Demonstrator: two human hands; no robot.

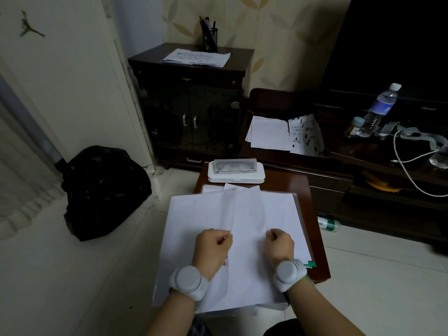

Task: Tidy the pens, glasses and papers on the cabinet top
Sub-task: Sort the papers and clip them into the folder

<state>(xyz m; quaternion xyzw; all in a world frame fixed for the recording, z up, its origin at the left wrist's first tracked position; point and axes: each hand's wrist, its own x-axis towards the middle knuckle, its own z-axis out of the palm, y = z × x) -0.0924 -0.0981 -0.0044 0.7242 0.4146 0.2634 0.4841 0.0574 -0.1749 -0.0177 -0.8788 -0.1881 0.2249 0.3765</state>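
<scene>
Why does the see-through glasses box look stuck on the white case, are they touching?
Touching. In the head view, the clear glasses box sits directly on top of the white case, with no gap visible between them.

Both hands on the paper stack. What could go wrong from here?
1. Both the left hand and right hand pinch only the top white sheet; lifting may leave the loose white paper stack underneath skewed or sliding.
2. That stack overhangs the small reddish-brown table on the near-left side; a tug could spill sheets to the floor.
3. The white glasses case sits just beyond the papers; pushing them forward might nudge it.
</scene>
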